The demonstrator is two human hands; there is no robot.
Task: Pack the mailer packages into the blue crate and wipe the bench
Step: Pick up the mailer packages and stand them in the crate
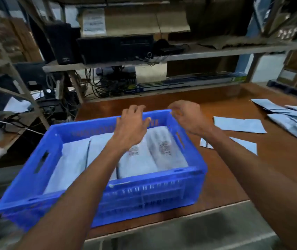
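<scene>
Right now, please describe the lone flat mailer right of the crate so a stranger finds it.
Find the blue crate on the brown bench. Right of it lies one pale flat mailer, alone. Unlike the heap farther right and the mailer under the forearm, it shows whole.

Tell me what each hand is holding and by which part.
Left hand holds nothing, open above the crate. Right hand curls by the crate's far right corner; blur hides whether it grips the rim.
</scene>
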